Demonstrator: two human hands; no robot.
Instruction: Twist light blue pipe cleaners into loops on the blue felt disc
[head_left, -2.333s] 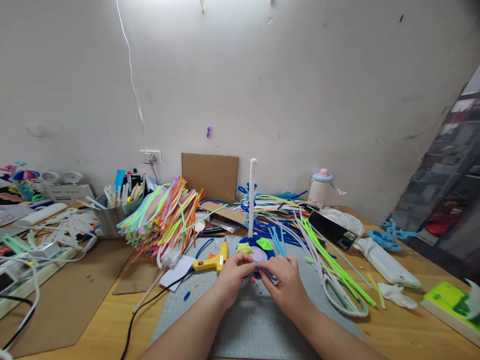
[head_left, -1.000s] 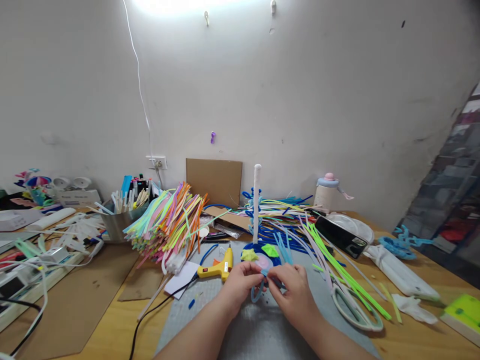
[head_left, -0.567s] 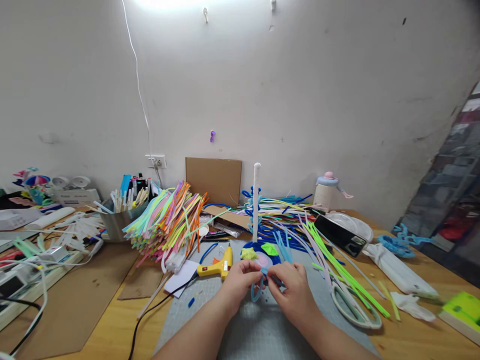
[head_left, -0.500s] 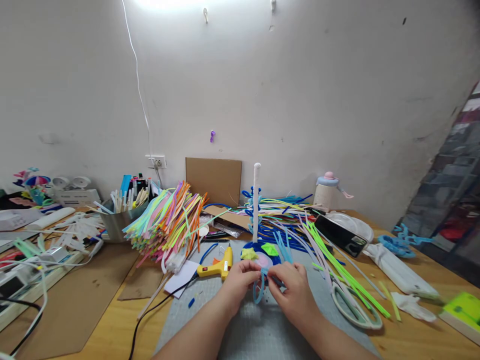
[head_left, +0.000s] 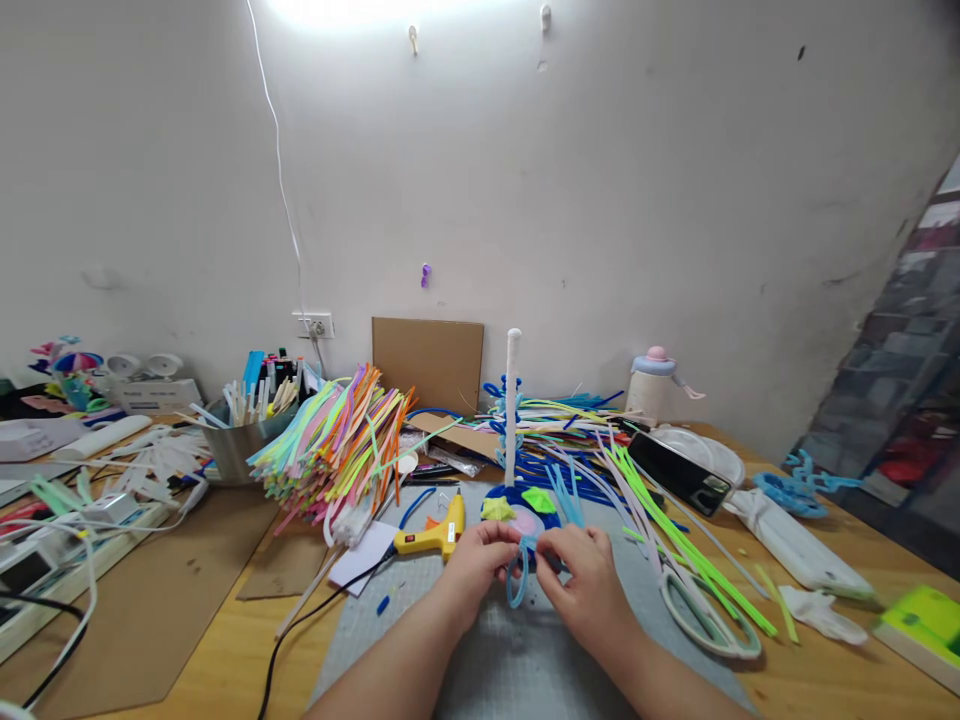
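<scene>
Between my fingers is a light blue pipe cleaner [head_left: 517, 590], bent into a loop that hangs below my fingertips. My left hand [head_left: 484, 568] pinches it from one side, and my right hand [head_left: 583, 575] pinches it from the other. Just behind my hands stands a craft piece with a dark blue round base [head_left: 551, 518], yellow-green star shapes [head_left: 537, 500] and an upright white post [head_left: 513, 410] wound with blue curls. Several light blue pipe cleaners [head_left: 566, 495] lie beside that base, behind my right hand.
A yellow glue gun [head_left: 442, 535] lies left of my hands on the grey mat [head_left: 405, 640]. Green-handled scissors [head_left: 709, 615], green pipe cleaners [head_left: 690, 535] and a phone [head_left: 681, 473] are on the right. A big multicoloured pipe cleaner bundle [head_left: 330, 450] sits at the back left.
My hands keep nearly the same place and grip on the light blue pipe cleaner loop. The camera view shifts very slightly; nothing else visibly moves.
</scene>
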